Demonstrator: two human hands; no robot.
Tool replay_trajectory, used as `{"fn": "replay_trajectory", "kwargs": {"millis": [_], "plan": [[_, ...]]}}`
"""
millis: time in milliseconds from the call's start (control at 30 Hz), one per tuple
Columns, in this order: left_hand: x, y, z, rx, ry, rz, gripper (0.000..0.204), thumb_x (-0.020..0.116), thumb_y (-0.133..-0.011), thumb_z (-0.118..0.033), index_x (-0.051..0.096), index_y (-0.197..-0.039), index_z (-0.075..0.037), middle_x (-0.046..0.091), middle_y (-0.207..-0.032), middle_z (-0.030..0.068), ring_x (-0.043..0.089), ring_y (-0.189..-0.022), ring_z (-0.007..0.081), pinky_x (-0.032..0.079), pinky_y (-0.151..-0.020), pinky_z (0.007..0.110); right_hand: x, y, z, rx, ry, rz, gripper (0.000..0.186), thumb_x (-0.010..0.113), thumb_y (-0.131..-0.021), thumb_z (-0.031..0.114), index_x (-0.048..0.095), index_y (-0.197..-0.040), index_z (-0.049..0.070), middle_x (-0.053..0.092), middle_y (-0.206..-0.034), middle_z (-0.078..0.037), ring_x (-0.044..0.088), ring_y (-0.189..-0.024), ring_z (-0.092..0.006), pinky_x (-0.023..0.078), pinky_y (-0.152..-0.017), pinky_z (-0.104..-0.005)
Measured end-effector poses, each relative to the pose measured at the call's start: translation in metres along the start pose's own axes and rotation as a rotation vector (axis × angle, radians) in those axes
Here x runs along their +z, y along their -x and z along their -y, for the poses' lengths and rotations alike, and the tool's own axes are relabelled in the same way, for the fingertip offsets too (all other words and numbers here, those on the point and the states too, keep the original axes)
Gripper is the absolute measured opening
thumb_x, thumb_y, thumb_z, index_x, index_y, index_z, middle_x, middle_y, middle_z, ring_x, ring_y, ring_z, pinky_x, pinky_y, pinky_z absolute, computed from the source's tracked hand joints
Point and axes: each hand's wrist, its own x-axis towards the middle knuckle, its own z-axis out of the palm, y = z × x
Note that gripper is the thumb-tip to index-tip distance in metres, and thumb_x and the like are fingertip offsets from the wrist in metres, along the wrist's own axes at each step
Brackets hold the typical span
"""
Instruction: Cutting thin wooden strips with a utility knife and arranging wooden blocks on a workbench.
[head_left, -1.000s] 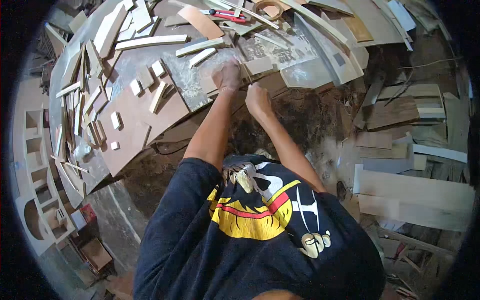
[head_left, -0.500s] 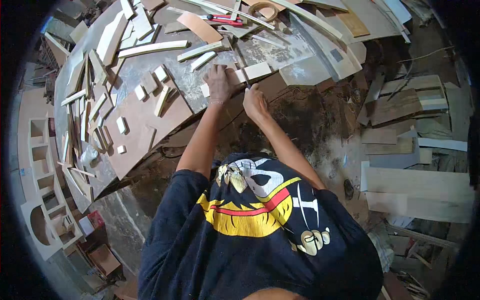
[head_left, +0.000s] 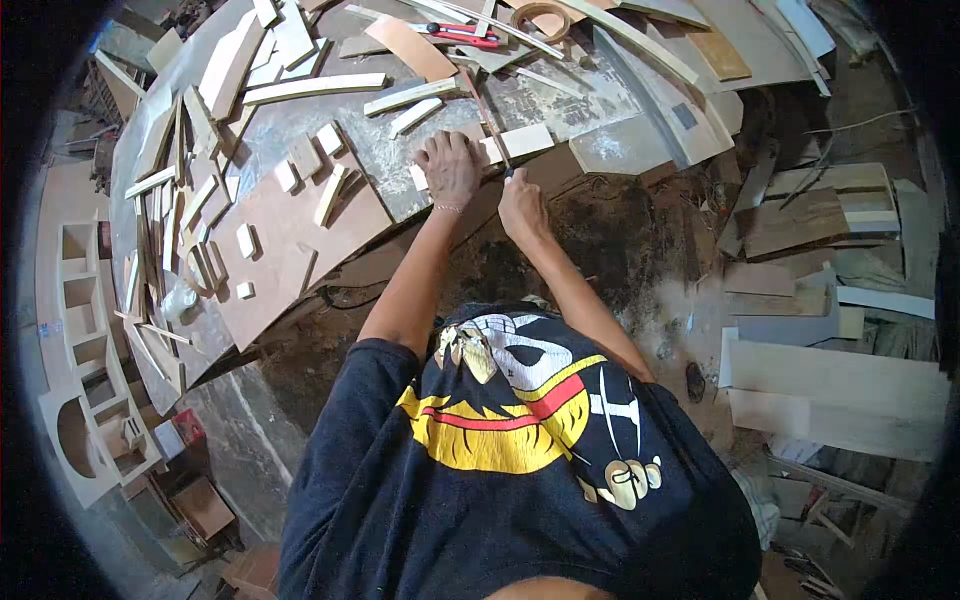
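Observation:
A short pale wooden strip (head_left: 530, 142) lies along the near edge of the worktable. My left hand (head_left: 449, 172) rests over its left part and presses it down, fingers bent. In my right hand (head_left: 524, 208), closed around its handle end, is a narrow hand saw (head_left: 487, 112). Its thin blade crosses the strip just right of my left hand and points away over the tabletop. The handle is mostly hidden in my fist. Beyond my left hand lie two pale sticks, the nearer a short wooden stick (head_left: 416, 117).
Small wooden blocks (head_left: 246, 240) sit on a brown board (head_left: 290, 270) at left, beside heaped offcuts (head_left: 165, 225). Farther back are a red cutter (head_left: 468, 36) and a tape roll (head_left: 541, 20). Boards (head_left: 835, 370) lie at right; a compartmented wooden frame (head_left: 92, 350) stands at left.
The whole view has shifted slightly, so the table sits a little farther right. My left hand still presses the strip, and the saw blade still lies across it.

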Motion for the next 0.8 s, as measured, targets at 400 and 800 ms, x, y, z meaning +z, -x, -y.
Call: {"fn": "replay_trajectory", "kwargs": {"millis": [400, 800], "plan": [[0.005, -0.025, -0.024, -0.482, -0.105, 0.198, 0.032, 0.045, -0.079, -0.031, 0.052, -0.095, -0.004, 0.047, -0.101, 0.0139, 0.042, -0.1, 0.0286, 0.028, -0.083, 0.05, 0.008, -0.005, 0.004, -0.031, 0.032, 0.015, 0.022, 0.032, -0.082, 0.007, 0.039, -0.093, -0.011, 0.054, -0.078, -0.033, 0.055, -0.078, -0.0429, 0.045, -0.069, -0.0463], [0.008, -0.029, -0.026, -0.492, -0.107, 0.331, 0.039, 0.036, -0.082, -0.035, 0.052, -0.103, -0.005, 0.044, -0.112, 0.0136, 0.037, -0.111, 0.0261, 0.014, -0.096, 0.05, 0.015, -0.005, -0.01, -0.097, -0.009, -0.017, 0.029, 0.03, -0.086, 0.015, 0.04, -0.095, -0.01, 0.055, -0.076, -0.031, 0.057, -0.073, -0.0404, 0.046, -0.062, -0.0449]]}}
